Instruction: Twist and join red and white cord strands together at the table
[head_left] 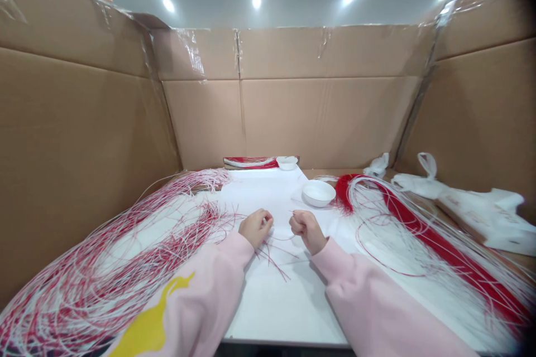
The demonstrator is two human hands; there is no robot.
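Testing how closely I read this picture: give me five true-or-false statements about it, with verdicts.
1. The left hand and the right hand are both curled closed. True.
2. The nearer white bowl sits upside down. False: it stands open side up.
3. Red-and-white strands lie only left of the hands. False: a red-and-white bundle also lies to the right.
4. Cardboard walls rise behind the white table top. True.
5. The left sleeve is pale pink with a yellow print. True.
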